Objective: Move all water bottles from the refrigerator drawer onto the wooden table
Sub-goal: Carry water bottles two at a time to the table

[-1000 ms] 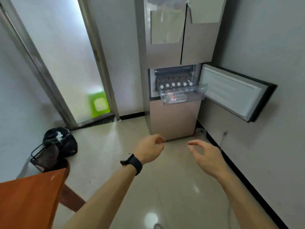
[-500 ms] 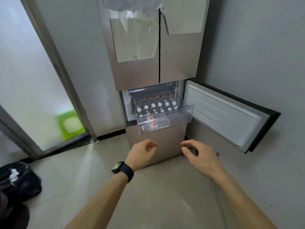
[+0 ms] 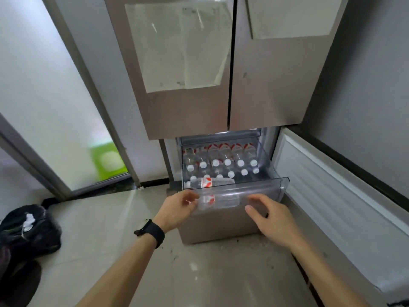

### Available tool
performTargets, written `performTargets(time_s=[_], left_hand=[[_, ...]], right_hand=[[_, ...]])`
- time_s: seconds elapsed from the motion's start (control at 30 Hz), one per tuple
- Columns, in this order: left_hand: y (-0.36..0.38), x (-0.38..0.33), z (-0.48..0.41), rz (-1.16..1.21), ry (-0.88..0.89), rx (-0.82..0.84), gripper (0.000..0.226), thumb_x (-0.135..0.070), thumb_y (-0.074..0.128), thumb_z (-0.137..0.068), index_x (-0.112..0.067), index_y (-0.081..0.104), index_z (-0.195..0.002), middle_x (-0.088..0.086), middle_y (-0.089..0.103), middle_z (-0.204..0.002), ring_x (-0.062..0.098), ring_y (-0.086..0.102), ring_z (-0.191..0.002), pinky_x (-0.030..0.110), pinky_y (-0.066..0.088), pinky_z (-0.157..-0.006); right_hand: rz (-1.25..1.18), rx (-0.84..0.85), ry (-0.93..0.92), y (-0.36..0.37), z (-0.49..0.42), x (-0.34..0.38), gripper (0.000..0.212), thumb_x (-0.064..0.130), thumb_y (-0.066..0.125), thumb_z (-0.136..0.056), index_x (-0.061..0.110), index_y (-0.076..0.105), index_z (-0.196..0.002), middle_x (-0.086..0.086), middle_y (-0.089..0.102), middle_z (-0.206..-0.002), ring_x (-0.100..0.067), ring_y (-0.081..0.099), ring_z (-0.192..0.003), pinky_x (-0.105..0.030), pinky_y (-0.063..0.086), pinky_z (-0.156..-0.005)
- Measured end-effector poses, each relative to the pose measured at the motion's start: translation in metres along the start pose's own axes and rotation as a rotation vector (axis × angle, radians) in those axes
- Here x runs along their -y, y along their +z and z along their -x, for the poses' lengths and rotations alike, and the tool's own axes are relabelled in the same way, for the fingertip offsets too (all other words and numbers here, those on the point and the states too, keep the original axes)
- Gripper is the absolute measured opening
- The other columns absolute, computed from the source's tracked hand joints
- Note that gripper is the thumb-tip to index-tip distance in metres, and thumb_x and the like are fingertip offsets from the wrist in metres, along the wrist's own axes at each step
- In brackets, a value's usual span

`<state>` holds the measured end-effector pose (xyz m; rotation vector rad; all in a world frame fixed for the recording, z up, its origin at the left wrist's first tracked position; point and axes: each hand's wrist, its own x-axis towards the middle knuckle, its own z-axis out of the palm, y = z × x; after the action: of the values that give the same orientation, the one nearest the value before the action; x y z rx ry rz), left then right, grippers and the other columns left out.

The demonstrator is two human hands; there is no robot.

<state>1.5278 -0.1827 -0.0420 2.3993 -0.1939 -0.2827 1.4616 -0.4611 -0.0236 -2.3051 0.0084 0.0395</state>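
Fingers of the left hand (image 3: 177, 209) curled loosely at the clear drawer (image 3: 262, 189) front, holding nothing, probably reaching for the lying bottle (image 3: 210, 182) just inside. Behind it, water bottles (image 3: 221, 162) stood in rows. The right hand (image 3: 272, 220) hovered spread and empty, beside the swung-open fridge door (image 3: 332, 187).

The one head-worn camera looks forward and steeply down, close in on the lower refrigerator (image 3: 188, 111), with the pulled-out drawer (image 3: 274, 188) just right of centre frame. A frosted glass door (image 3: 44, 96) fills 9 o'clock, the swung-open compartment door (image 3: 332, 196) 4 o'clock, floor tiles (image 3: 210, 273) 6 o'clock.
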Motion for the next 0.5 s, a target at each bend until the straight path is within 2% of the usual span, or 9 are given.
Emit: performTargets(time_s=[0.1,0.3,0.5], left_hand=[[0.0,-0.002,-0.034,0.03,-0.068,-0.027,0.026,-0.033,0.057,-0.101,-0.026,0.063,-0.124,-0.01,0.067,-0.116,0.007,0.062,-0.103,0.019,0.046,-0.088],[0.003,0.008,-0.102,0.006,-0.177,-0.006,0.03,-0.03,0.058,-0.099,-0.022,0.063,-0.128,-0.005,0.066,-0.122,0.014,0.062,-0.111,0.023,0.047,-0.09],[0.014,0.021,-0.182,-0.103,-0.254,0.148,0.037,-0.033,0.059,-0.098,-0.02,0.061,-0.132,0.003,0.064,-0.13,0.022,0.06,-0.118,0.03,0.047,-0.097]], right_hand=[[0.001,0.075,-0.018,-0.009,-0.057,-0.006,0.038,0.047,0.06,-0.095,0.038,0.055,-0.131,0.023,0.057,-0.125,0.002,0.052,-0.115,-0.023,0.041,-0.096],[0.101,0.231,-0.078,0.012,-0.166,-0.015,0.039,0.043,0.059,-0.095,0.032,0.055,-0.132,0.016,0.06,-0.128,-0.003,0.055,-0.115,-0.022,0.044,-0.095],[0.255,0.414,-0.077,0.064,-0.265,-0.014,0.04,0.041,0.059,-0.095,0.02,0.058,-0.129,-0.001,0.064,-0.129,-0.021,0.06,-0.116,-0.038,0.05,-0.098]])
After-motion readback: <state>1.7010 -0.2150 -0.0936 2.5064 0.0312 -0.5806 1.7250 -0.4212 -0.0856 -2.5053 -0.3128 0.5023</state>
